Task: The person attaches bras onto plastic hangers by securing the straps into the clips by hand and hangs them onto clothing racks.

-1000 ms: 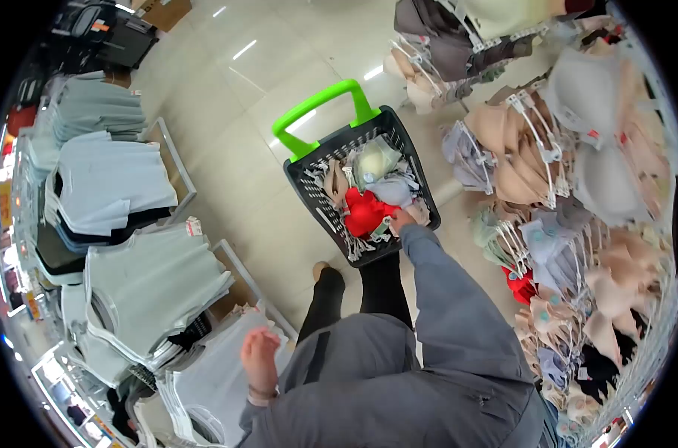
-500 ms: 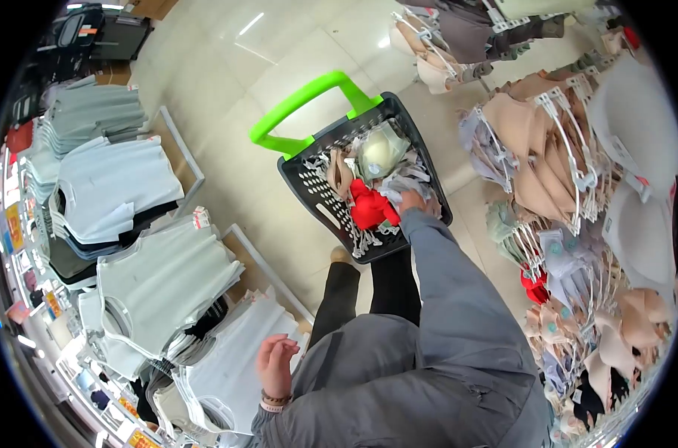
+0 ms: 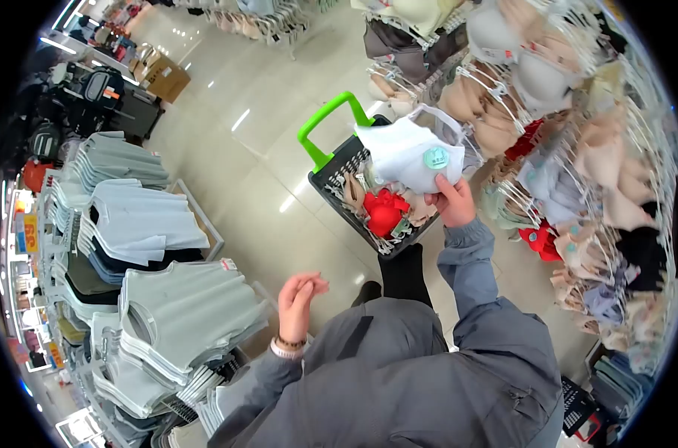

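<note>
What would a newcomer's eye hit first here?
Probably the bright green handle at the far end of the dark basket, near the picture's centre. Next, the red bra lying in the basket's near part. Then the pale bra with a round teal sticker, held up in the right grip and hiding part of the basket from view.

The right hand (image 3: 454,203) grips by its edge a pale bra (image 3: 398,153) bearing a round teal sticker (image 3: 436,157), above a dark shopping basket (image 3: 340,160) with a green handle (image 3: 319,116) and a red bra (image 3: 385,212) inside, while the left hand (image 3: 300,297), fingers loosely bent, hangs near pale shirts (image 3: 189,310).
</note>
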The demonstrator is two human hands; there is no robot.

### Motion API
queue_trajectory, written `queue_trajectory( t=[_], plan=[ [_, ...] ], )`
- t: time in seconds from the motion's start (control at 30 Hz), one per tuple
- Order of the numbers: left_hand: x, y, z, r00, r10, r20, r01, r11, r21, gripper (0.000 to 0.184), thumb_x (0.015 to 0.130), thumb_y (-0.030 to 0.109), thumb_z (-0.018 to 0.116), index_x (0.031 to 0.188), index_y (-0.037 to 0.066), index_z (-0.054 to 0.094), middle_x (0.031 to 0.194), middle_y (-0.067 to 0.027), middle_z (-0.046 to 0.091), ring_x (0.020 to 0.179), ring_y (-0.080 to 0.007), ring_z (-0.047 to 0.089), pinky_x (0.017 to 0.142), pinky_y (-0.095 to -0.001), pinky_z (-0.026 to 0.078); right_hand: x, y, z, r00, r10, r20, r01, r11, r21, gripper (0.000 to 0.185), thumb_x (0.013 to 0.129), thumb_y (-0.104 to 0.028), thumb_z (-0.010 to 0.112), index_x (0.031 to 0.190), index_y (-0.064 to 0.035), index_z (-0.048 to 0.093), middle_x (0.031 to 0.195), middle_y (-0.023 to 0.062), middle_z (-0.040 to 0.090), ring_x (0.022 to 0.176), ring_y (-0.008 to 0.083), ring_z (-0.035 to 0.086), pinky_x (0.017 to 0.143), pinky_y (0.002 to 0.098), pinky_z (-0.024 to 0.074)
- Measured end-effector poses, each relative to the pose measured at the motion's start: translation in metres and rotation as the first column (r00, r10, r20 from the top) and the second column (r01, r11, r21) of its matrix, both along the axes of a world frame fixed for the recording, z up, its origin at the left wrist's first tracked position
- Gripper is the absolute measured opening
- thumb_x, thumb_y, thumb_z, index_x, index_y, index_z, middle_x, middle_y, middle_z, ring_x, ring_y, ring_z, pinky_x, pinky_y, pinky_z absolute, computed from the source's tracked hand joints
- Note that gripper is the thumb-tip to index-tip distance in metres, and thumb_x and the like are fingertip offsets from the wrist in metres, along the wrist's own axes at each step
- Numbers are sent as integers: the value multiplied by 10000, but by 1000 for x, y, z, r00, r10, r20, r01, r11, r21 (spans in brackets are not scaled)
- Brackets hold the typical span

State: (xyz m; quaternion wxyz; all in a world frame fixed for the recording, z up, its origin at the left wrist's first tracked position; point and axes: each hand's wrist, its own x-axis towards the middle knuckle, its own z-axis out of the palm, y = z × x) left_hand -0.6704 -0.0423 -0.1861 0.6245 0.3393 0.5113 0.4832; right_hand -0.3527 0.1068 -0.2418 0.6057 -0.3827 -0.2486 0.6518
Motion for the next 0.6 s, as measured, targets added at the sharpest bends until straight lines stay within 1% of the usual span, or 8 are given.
queue_trajectory(
  t=[0.1,0.23,0.3,0.33,0.43,0.47,0.5,0.6],
  plan=[
    [-4,3,29,988,-150,-44,156,959,237,329,918,121,501,1213,-25,508,1119,-129,617,1035,-204,575,874,-336,452,-22,-68,67,995,95,-43,-89,989,115,259,907,-106,563,1117,29,496,869,96,630,517,143,533,448,255,412],
    [27,-8,59,973,-221,-70,225,827,515,450,883,83,549,1304,-16,425,1208,-119,574,1122,-214,544,905,-339,443,-52,-169,116,999,32,8,-32,999,-14,299,899,-123,583,1150,4,482,903,93,623,408,126,468,359,242,339],
    [39,-28,40,879,-455,141,381,849,367,592,837,15,602,1369,-4,344,1275,-103,526,1163,-222,523,944,-345,429,-57,-214,136,998,-1,64,3,1000,-20,310,902,-128,584,1162,1,477,895,86,624,430,123,496,375,239,356],
    [39,-33,37,794,-596,118,565,796,218,649,810,-33,628,1384,-6,326,1290,-93,510,1164,-211,515,957,-342,426,-57,-234,144,994,29,101,-24,999,-46,321,904,-133,585,1174,-2,471,886,80,624,452,120,523,391,236,374],
    [70,-60,34,564,-826,-8,804,547,233,572,858,56,642,1366,17,382,1252,-54,539,1095,-164,549,902,-292,452,-46,-284,152,952,-185,245,184,983,27,361,906,-129,581,1218,-9,447,954,81,616,509,123,576,429,236,406],
    [78,-66,35,493,-870,10,870,493,25,501,897,127,620,1347,43,417,1236,-38,543,1074,-163,559,894,-309,469,-39,-301,154,923,-194,332,199,980,21,408,906,-120,577,1263,-6,414,1066,91,583,597,121,602,525,232,450],
    [90,-72,34,457,-889,12,889,457,36,501,897,127,620,1347,43,417,1236,-38,543,1074,-163,559,894,-309,469,-36,-316,153,911,-232,342,238,971,27,408,906,-120,577,1263,-6,414,1066,91,583,597,121,602,525,232,450],
    [129,-92,35,652,-686,322,710,702,57,402,944,162,553,1315,60,438,1190,-53,560,1083,-188,561,891,-386,501,-34,-359,144,812,-445,377,436,893,114,392,909,-116,572,1250,0,419,1040,87,588,684,124,610,608,234,470]
  ],
)
